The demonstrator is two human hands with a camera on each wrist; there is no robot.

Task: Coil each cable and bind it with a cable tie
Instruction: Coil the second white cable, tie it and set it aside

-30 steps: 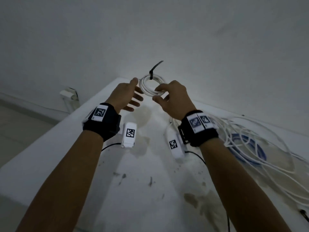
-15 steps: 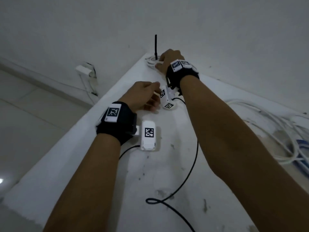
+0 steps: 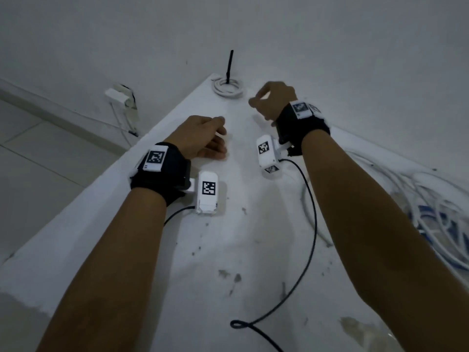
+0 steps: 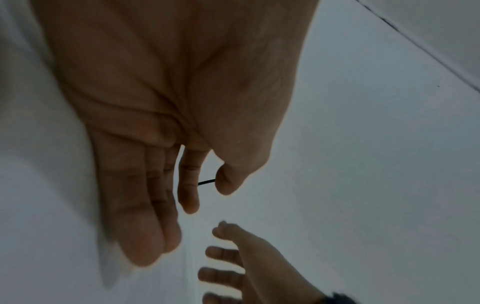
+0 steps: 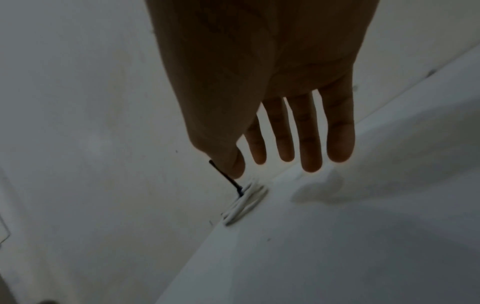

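One small white coiled cable [image 3: 228, 88], bound by a black plastic cable tie [image 3: 229, 67] whose tail sticks straight up, lies at the far corner of the white table [image 3: 177, 250], just beyond and left of the right hand [image 3: 272, 100], not touching it. Right hand holds nothing, fingers straight and spread in its wrist view. Left hand [image 3: 200, 141] sits nearer, well short of the coil, fingers relaxed, holding nothing. Loose white and blue cables [image 3: 431, 212] piled right of the right forearm. Thin black wire [image 3: 304, 250] runs between the forearms.
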